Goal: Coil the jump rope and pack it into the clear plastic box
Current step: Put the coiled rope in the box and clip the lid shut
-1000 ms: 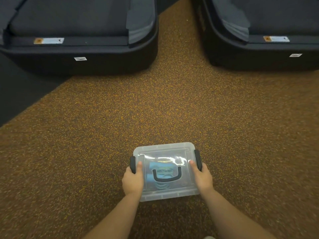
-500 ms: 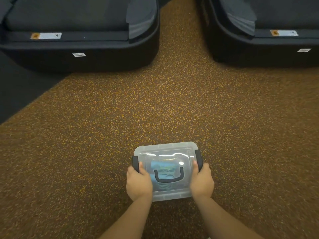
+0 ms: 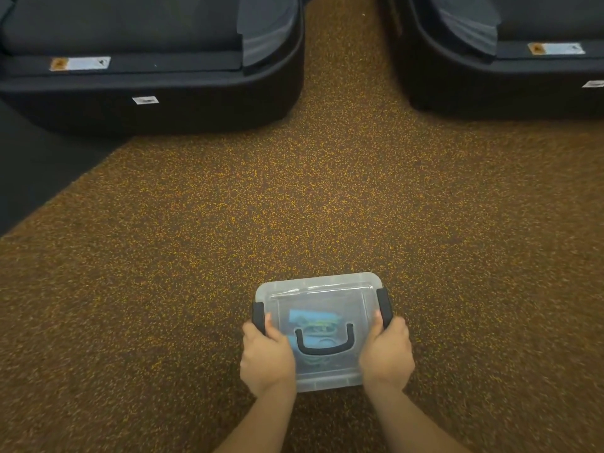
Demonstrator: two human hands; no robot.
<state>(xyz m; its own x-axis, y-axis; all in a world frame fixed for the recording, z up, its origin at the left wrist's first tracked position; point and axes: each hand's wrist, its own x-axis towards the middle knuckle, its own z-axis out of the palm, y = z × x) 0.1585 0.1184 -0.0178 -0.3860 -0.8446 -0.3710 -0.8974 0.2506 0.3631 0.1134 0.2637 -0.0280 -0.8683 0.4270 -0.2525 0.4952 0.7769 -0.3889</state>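
A: Where's the rope?
B: The jump rope (image 3: 313, 325) lies coiled inside the clear plastic box (image 3: 330, 382), closed, on the carpet (image 3: 294, 207).
A: Hands?
B: The left hand (image 3: 266, 358) and right hand (image 3: 387, 353) each clasp a side, thumbs by the black latches (image 3: 258, 317).
A: Risk?
B: A half-snapped latch could let the lid (image 3: 318, 289) pop; a loop might get pinched at the rim.

The lidded clear plastic box (image 3: 318, 286) sits flat on the carpet (image 3: 294, 207), a blue-green jump rope (image 3: 310, 323) coiled inside.
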